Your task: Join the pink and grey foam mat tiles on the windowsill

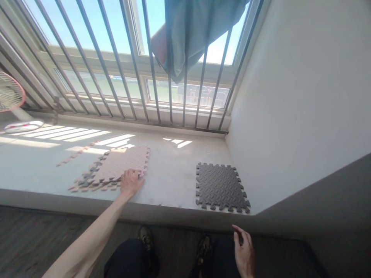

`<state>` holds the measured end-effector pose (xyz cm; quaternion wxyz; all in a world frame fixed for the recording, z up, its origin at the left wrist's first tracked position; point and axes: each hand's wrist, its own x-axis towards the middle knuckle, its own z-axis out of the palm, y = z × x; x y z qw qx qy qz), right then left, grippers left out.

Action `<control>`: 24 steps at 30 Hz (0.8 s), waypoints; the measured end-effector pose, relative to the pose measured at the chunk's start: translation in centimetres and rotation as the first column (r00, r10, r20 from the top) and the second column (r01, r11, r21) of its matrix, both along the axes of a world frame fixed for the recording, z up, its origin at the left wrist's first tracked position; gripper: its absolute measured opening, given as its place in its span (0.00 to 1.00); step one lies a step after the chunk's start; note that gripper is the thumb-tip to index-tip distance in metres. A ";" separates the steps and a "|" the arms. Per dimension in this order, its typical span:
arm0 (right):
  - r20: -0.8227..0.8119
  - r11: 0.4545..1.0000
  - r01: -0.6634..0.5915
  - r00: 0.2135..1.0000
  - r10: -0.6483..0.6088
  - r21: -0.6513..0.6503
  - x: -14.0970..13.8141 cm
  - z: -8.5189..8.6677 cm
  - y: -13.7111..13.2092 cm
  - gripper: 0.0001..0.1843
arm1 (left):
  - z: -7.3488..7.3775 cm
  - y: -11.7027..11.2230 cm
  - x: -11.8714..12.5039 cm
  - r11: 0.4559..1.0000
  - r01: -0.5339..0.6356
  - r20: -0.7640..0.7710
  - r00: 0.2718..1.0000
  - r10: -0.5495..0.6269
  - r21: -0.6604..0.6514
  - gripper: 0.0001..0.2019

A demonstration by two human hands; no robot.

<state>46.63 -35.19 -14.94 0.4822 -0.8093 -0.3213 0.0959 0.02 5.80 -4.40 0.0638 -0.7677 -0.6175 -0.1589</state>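
Sunlit ledge [171, 177]: left hand [131, 182] touches the pink mat [124, 162], left of centre, grip unclear; apparently taking hold, which calls for pinching its edge. Right hand [244, 250], lower right, empty, loosely spread.

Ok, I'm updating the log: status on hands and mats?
Left hand on pink mat, atop stack. Right hand empty. Dark mat apart, to the right. No obstruction seen.
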 end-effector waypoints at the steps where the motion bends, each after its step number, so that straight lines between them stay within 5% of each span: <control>1: 0.010 1.000 -0.006 1.000 0.006 0.000 -0.1 0.2 0.1 0.31 | 0.0 0.3 0.3 1.000 0.027 -0.015 1.000 -0.027 -0.008 0.18; 4: 0.039 1.000 -0.023 0.999 0.022 0.010 -0.5 0.8 0.2 0.30 | 0.7 1.3 1.1 0.998 0.061 -0.004 0.998 -0.061 0.003 0.10; 8: 0.086 0.998 -0.048 0.995 0.046 0.030 -1.4 2.3 0.5 0.28 | 3.5 1.2 2.0 0.988 0.058 0.171 0.982 -0.082 0.140 0.13; 13: 0.145 0.988 -0.146 0.980 0.137 0.050 -2.9 4.0 1.4 0.23 | 6.2 -4.8 7.1 0.945 0.279 0.319 0.892 -0.321 0.172 0.13; 19: 0.151 0.984 -0.166 0.976 0.155 0.063 -3.9 5.0 1.4 0.22 | 2.3 -14.6 13.5 0.782 0.619 0.377 0.743 -0.552 -0.075 0.14; 24: 0.004 0.934 -0.355 0.935 0.355 0.043 -7.5 7.2 3.9 0.18 | -1.4 -15.2 9.1 0.903 0.428 0.395 0.823 -0.408 0.042 0.33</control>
